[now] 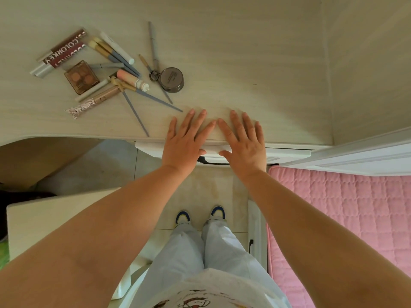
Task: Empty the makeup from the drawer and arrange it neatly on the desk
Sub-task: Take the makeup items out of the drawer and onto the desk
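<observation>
Makeup lies scattered on the pale wooden desk (255, 63) at the upper left: dark red boxes (66, 48), an eyeshadow palette (81, 77), a pink tube (131, 80), several brushes (111, 52), grey pencils (153, 45), a foil-wrapped stick (82, 107) and a round dark jar (172, 79). My left hand (185, 141) and my right hand (242, 141) lie flat side by side, fingers straight, on the desk's front edge over the white drawer (287, 153). Only the drawer's front and its black handle (213, 162) show below the hands.
A pink quilted bed (344, 218) fills the right side, with a white frame (355, 156) against the desk. A pale stool or box (55, 218) stands at lower left. My legs and shoes (200, 215) stand on the tiled floor.
</observation>
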